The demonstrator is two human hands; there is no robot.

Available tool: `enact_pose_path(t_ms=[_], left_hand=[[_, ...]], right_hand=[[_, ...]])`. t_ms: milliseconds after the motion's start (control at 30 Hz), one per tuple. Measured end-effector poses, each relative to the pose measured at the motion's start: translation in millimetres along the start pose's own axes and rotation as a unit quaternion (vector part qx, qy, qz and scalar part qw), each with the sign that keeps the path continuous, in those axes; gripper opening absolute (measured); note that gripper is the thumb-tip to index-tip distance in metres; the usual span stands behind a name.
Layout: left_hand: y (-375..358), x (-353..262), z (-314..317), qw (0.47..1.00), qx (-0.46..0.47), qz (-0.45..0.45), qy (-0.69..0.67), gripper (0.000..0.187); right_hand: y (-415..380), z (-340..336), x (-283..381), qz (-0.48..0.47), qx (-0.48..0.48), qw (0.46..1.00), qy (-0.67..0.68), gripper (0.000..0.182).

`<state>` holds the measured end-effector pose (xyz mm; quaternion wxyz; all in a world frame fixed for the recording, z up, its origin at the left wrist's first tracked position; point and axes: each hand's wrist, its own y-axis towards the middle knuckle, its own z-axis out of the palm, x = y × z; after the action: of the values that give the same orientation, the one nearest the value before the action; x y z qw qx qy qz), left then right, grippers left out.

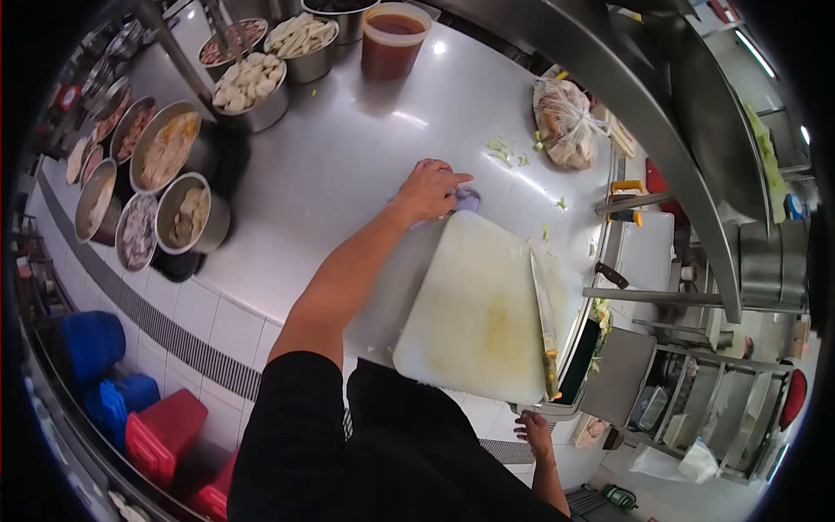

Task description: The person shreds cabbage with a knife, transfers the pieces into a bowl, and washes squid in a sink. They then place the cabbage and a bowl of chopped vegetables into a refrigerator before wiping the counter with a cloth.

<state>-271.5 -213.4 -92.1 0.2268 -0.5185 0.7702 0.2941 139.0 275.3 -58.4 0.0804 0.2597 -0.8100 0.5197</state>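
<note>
My left hand (426, 190) reaches over the steel worktop, pressed down on a purple cloth (468, 199) that shows beside and under its fingers. One finger sticks out to the right. Just below it lies a white cutting board (465, 322) with a yellowish stain. A long knife (543, 300) with a yellow handle rests along the board's right edge. Low in the view, my right hand (534, 432) hangs near the board's bottom right corner, its fingers loosely apart and nothing visible in them.
Metal pots of food (165, 146) stand on the left. A tub of red sauce (394, 43) is at the back, a tied plastic bag (570, 122) at the right. Green scraps (501, 150) dot the worktop (348, 165). A steel shelf beam (661, 96) hangs over the right side.
</note>
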Motion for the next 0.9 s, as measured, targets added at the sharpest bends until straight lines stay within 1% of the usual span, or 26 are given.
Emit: enact_pose_path(t_ms=[33, 100, 167, 200, 267, 300, 333, 367, 400, 433, 467, 500, 533, 567, 600, 633, 667, 700, 733, 767, 800, 833, 900], left_hand=[[-14.3, -4.6, 1.9, 1.0, 0.002, -0.008, 0.003, 0.05], [-44.0, -16.5, 3.6, 0.999, -0.045, -0.022, -0.002, 0.059], [-83.1, -37.2, -0.6, 0.998, -0.05, -0.045, -0.004, 0.06], [-107.8, -50.6, -2.9, 0.996, -0.055, -0.062, -0.013, 0.06], [-175.0, -71.1, 11.3, 0.995, -0.065, -0.063, 0.039, 0.057], [-219.6, -95.5, 8.9, 0.992, -0.074, -0.059, 0.079, 0.055], [-267.4, -116.3, -2.9, 0.99, 0.048, -0.118, 0.063, 0.055], [-324.0, -131.7, -4.0, 0.987, 0.027, -0.111, 0.114, 0.056], [-365.0, -163.0, -18.4, 0.95, 0.091, -0.281, 0.098, 0.053], [-408.1, -171.1, -15.6, 0.87, 0.026, -0.492, 0.003, 0.045], [-527.0, -98.8, 25.5, 0.783, -0.08, -0.615, -0.036, 0.04], [-621.0, -33.5, 41.0, 0.678, -0.195, -0.701, -0.101, 0.035], [-612.7, -58.9, 16.9, 0.661, -0.294, -0.677, -0.137, 0.032], [-597.4, -101.7, -11.4, 0.635, -0.387, -0.645, -0.174, 0.03], [-567.3, -134.2, -36.9, 0.673, -0.402, -0.591, -0.191, 0.026], [-524.0, -159.1, -62.9, 0.705, -0.417, -0.536, -0.205, 0.022], [-470.1, -181.7, -76.1, 0.708, -0.455, -0.503, -0.199, 0.02], [-436.5, -183.3, -78.4, 0.745, -0.461, -0.44, -0.197, 0.019], [-386.7, -204.3, -88.1, 0.777, -0.424, -0.405, -0.23, 0.023], [-364.0, -177.0, -72.9, 0.847, -0.364, -0.344, -0.177, 0.031], [-324.8, -186.4, -82.2, 0.944, -0.249, -0.213, 0.049, 0.04], [-290.1, -182.6, -74.5, 0.959, -0.195, -0.184, 0.094, 0.042], [-235.0, -145.4, -36.8, 0.971, -0.156, -0.148, 0.107, 0.044]], right_hand=[[2.9, -0.7, 3.2, -0.004, 0.004, 1.0, -0.004, 0.032], [11.7, -1.0, -3.6, -0.011, 0.019, 1.0, -0.009, 0.032], [26.9, -2.5, -17.7, -0.017, 0.061, 0.998, -0.006, 0.031], [34.2, -3.5, -26.3, -0.022, 0.073, 0.997, -0.006, 0.031], [49.5, -6.7, -47.1, -0.026, 0.115, 0.993, -0.019, 0.031], [58.9, -9.6, -60.0, -0.028, 0.127, 0.991, -0.015, 0.03], [63.3, -13.9, -67.8, -0.033, 0.138, 0.99, -0.009, 0.03], [65.6, -17.9, -74.4, -0.039, 0.132, 0.991, 0.009, 0.03], [67.6, -21.3, -83.9, -0.042, 0.126, 0.991, 0.027, 0.03], [72.6, -26.2, -97.2, -0.042, 0.131, 0.989, 0.056, 0.03], [75.8, -30.8, -111.2, -0.044, 0.145, 0.987, 0.059, 0.03], [81.0, -32.1, -122.6, -0.015, 0.133, 0.989, 0.063, 0.029], [85.1, -34.1, -134.8, 0.014, 0.117, 0.991, 0.065, 0.028], [86.8, -37.4, -147.6, 0.024, 0.112, 0.992, 0.042, 0.029], [82.9, -41.0, -157.6, 0.023, 0.118, 0.992, 0.037, 0.029], [78.2, -43.3, -163.2, 0.046, 0.115, 0.992, 0.036, 0.03], [78.5, -43.8, -163.9, 0.065, 0.112, 0.991, 0.036, 0.03], [80.1, -46.2, -166.5, 0.059, 0.117, 0.991, 0.029, 0.03], [81.2, -48.3, -169.6, 0.056, 0.131, 0.99, 0.015, 0.033], [81.7, -49.6, -168.7, 0.055, 0.142, 0.988, 0.002, 0.036], [82.2, -49.5, -163.7, 0.052, 0.141, 0.989, 0.0, 0.036], [83.2, -48.9, -159.3, 0.035, 0.127, 0.991, 0.015, 0.035], [83.0, -48.6, -145.3, 0.011, 0.109, 0.993, 0.042, 0.035]])
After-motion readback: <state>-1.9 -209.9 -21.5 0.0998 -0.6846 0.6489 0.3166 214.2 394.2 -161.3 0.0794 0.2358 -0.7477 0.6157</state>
